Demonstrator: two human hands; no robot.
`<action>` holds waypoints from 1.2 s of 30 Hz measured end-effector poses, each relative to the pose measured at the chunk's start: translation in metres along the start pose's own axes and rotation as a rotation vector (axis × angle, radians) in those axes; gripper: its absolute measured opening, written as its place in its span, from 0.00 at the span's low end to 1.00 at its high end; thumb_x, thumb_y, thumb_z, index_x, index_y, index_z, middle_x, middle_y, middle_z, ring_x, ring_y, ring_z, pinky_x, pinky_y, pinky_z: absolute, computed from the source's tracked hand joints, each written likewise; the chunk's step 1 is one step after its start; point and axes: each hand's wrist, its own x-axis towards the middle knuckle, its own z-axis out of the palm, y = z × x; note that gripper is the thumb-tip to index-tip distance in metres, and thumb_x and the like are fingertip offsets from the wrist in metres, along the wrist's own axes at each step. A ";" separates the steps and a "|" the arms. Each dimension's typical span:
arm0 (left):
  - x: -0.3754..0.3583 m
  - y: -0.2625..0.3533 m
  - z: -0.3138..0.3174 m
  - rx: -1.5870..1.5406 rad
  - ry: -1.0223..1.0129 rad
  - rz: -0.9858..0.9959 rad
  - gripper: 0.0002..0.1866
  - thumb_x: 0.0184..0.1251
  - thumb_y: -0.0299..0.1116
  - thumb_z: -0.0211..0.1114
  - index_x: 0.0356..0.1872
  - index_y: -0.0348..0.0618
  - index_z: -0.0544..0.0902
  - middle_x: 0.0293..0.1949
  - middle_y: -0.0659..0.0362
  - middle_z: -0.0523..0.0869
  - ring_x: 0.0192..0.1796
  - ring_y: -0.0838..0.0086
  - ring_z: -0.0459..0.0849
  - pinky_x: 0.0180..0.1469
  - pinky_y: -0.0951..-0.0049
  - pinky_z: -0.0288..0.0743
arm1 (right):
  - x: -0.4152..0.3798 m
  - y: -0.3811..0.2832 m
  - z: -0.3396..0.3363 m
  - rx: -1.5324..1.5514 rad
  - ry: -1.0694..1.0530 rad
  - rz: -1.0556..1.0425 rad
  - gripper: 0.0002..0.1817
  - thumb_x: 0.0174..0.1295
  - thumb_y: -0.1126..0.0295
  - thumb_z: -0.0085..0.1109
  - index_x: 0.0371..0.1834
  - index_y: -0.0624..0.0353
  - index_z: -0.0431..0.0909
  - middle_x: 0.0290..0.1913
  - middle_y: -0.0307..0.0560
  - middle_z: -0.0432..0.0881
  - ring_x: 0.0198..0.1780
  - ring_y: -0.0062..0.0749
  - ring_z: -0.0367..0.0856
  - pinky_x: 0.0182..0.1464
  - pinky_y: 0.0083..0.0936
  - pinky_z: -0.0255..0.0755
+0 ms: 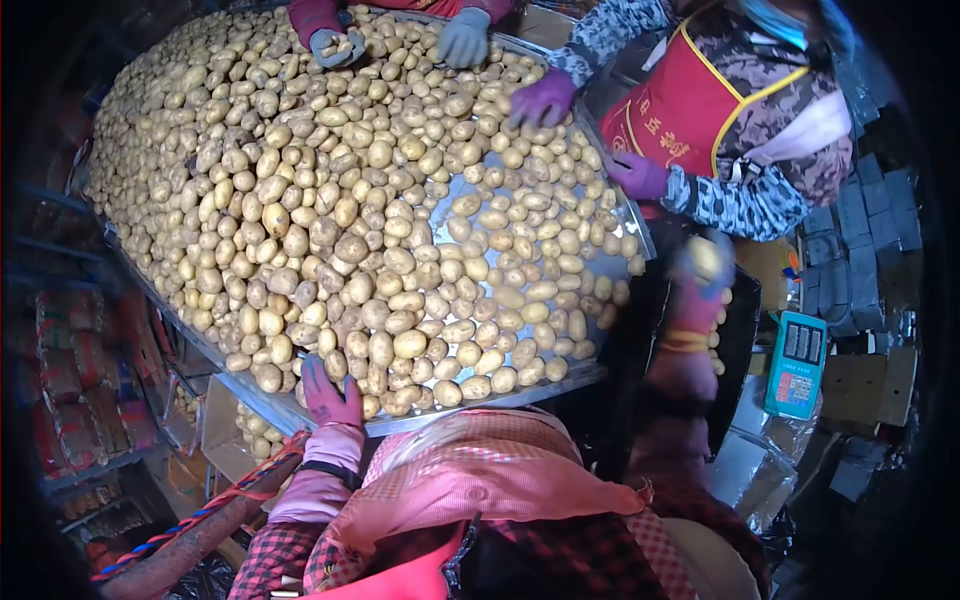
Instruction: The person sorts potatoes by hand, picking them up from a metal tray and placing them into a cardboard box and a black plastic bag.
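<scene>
In a pink glove, my left hand (332, 395) lies over the near edge of the metal table (480, 402), fingers stretched out against potatoes (383, 348). Its grip is open and no potato is in it. My right hand (697, 292) is out past the table's right corner, smeared by motion. A pale yellow potato (705, 258) shows in its fingers, above a dark container (738, 300) that has several potatoes inside. The table bears a big heap of potatoes, thinning to a loose layer toward the right side, where bare metal shows.
Across the right corner, a co-worker in a red apron (672, 110) reaches in with purple gloves (543, 98). Another person's grey gloves (463, 40) work at the far edge. A teal scale display (797, 365) stands right. An open cardboard box (228, 425) with potatoes sits below left.
</scene>
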 end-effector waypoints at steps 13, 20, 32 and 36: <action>0.005 0.010 -0.009 -0.030 -0.043 -0.012 0.41 0.58 0.37 0.65 0.71 0.29 0.60 0.70 0.33 0.63 0.73 0.39 0.60 0.74 0.48 0.54 | 0.020 0.041 0.126 -0.435 -0.433 -0.227 0.37 0.53 0.65 0.70 0.69 0.55 0.68 0.65 0.53 0.73 0.68 0.48 0.70 0.69 0.39 0.65; 0.008 0.005 -0.006 0.007 -0.065 -0.022 0.41 0.58 0.37 0.64 0.71 0.29 0.59 0.70 0.33 0.62 0.73 0.38 0.59 0.74 0.47 0.53 | 0.085 0.092 0.264 -0.416 -0.340 -0.356 0.34 0.54 0.59 0.69 0.66 0.54 0.72 0.63 0.57 0.73 0.62 0.53 0.73 0.63 0.44 0.69; 0.005 0.002 0.000 0.082 -0.092 -0.008 0.44 0.58 0.40 0.65 0.72 0.28 0.57 0.70 0.31 0.60 0.73 0.37 0.59 0.75 0.46 0.53 | -0.043 -0.079 0.298 -0.202 -0.897 -0.708 0.26 0.61 0.53 0.61 0.62 0.49 0.75 0.63 0.50 0.74 0.64 0.45 0.73 0.66 0.44 0.67; 0.005 0.001 0.000 0.092 -0.115 -0.043 0.44 0.58 0.40 0.65 0.72 0.28 0.57 0.70 0.31 0.60 0.73 0.37 0.59 0.75 0.46 0.53 | 0.004 -0.035 0.278 -0.121 -0.662 -0.635 0.23 0.58 0.64 0.63 0.59 0.52 0.78 0.58 0.46 0.76 0.57 0.45 0.76 0.58 0.40 0.73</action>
